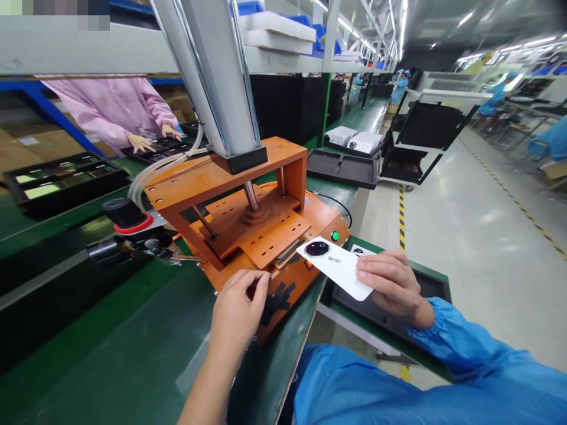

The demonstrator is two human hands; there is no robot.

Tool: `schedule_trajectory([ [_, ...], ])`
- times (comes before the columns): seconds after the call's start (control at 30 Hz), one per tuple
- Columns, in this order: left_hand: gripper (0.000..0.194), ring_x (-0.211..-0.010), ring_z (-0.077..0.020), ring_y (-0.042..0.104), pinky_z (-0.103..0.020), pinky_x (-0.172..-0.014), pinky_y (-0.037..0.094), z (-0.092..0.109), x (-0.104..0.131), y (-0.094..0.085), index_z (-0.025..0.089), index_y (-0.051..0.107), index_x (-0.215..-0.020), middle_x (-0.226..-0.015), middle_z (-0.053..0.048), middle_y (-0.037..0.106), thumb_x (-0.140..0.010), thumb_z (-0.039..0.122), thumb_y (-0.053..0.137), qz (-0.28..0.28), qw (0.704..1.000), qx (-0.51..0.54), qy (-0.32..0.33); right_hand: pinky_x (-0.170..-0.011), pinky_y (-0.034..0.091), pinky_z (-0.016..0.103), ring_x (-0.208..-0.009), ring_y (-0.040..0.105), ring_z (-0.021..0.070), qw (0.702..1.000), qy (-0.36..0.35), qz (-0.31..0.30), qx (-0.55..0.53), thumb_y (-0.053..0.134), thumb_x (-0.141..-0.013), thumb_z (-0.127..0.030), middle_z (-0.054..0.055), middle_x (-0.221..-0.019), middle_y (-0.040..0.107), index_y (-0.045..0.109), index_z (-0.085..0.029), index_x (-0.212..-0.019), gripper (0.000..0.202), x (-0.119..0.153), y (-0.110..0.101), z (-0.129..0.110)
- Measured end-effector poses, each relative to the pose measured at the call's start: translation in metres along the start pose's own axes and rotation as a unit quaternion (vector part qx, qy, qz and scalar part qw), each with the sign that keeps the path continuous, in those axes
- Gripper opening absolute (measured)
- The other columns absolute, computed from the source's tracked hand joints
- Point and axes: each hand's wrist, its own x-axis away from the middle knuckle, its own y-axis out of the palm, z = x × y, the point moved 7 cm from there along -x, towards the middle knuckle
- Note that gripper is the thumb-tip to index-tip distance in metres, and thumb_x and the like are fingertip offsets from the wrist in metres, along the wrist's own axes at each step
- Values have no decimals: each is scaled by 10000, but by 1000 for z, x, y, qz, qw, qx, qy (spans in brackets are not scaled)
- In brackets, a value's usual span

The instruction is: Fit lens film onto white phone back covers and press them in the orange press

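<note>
My right hand (394,283) grips the lower end of a white phone back cover (339,271), with a round black camera area at its far end. It is held tilted in the air beside an orange press (230,171). At the front edge of the press is my left hand (241,301), its fingers curled and the thumb close to the index finger; whatever lies at the fingertips is hidden. Under the raised-looking press plate (274,236), the edge of a flat phone-like piece (287,252) shows. Black tape (279,301) is stuck on the press front.
A green-lit button (335,235) sits on the press's right side. Below my right hand lies a dark tray (436,286) holding another white cover (361,251). A black air regulator (128,230) juts out left. Across the bench, a co-worker in pink (110,106) handles black trays.
</note>
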Motion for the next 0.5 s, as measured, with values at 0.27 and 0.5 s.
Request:
schedule_trajectory([
  [0.27,359,-863,-205,646,-330,-820,458,-2,-1,0,254,719,-880,-926,-13,711,-935,542,512,-1,1000,-2,-8,-796,523,358,-1015,745,200,1000,5,-12,9,530,-984,-151,58,-1049,777,718,-215,-1110,235,-3,5,-2],
  [0.5,375,-853,-211,642,-330,-795,451,-1,-2,-2,262,722,-863,-919,-14,717,-921,566,511,-5,1000,-5,-28,-806,524,357,-1001,753,191,1000,11,-12,18,547,-966,-130,47,-1059,782,708,-222,-1133,249,5,8,0],
])
